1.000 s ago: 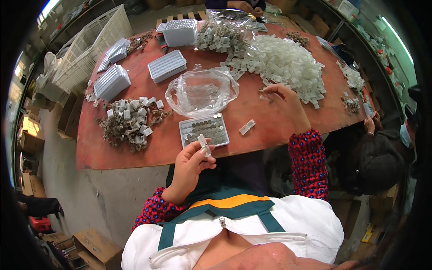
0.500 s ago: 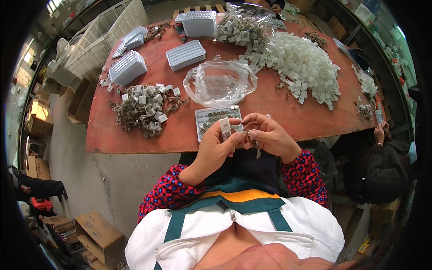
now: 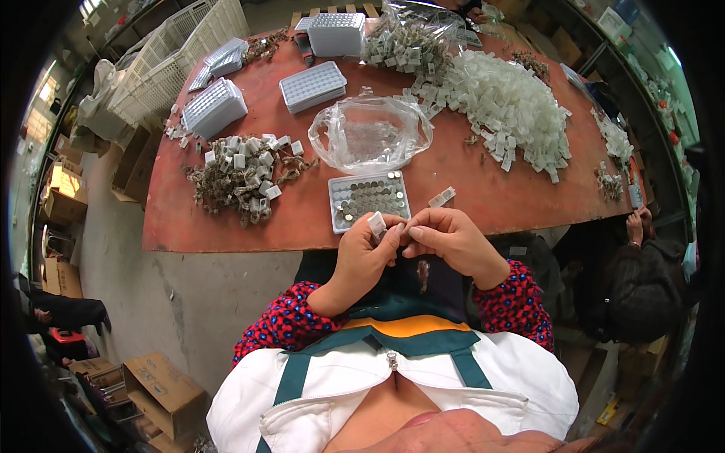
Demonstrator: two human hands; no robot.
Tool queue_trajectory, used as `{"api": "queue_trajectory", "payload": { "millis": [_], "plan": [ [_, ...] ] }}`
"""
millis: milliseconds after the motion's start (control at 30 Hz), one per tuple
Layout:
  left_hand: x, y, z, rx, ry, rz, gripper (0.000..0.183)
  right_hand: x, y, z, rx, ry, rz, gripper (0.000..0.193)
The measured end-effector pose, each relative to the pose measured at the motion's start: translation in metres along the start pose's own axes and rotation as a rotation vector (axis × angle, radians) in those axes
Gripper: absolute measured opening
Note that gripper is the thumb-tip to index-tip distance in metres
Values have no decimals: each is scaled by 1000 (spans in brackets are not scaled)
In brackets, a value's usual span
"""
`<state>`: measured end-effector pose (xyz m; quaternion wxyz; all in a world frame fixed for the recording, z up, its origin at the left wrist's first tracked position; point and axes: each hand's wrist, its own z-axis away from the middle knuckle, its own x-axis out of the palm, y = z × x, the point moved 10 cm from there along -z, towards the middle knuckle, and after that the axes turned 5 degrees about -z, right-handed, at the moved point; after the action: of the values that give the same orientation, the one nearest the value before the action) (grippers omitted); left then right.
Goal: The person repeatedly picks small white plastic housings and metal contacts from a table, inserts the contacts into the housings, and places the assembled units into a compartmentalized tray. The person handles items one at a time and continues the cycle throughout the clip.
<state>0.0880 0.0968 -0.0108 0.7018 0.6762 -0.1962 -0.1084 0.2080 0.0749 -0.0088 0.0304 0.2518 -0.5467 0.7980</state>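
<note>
R hand (image 3: 459, 248) is in against L hand (image 3: 358, 257) now, vs. out by the clear-plastic pile (image 3: 510, 113) a sec ago, so work is two-handed; disc tray (image 3: 339, 186) now shows nearly whole; white plastic pc (image 3: 377, 223) sits tilted in L fingers, gripped near thumb; R thumb & index pinched, seemingly on brown cord bundle (image 3: 424, 276) dangling below, exact hold can't tell; wrists angled inward, fingertips meeting.
</note>
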Motion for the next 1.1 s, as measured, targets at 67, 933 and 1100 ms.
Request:
{"api": "queue_trajectory", "payload": {
  "millis": [67, 933, 1100],
  "plan": [
    [-4, -12, 5, -56, 68, 80, 20, -7, 11, 0, -53, 92, -90, 20],
    [-88, -35, 71, -245, 191, 203, 22, 18, 76, -19, -497, 123, 1342, 22],
    [-67, -35, 59, -149, 89, 75, 27, -2, 42, 25, -277, 237, 286, 18]
  ]
}}
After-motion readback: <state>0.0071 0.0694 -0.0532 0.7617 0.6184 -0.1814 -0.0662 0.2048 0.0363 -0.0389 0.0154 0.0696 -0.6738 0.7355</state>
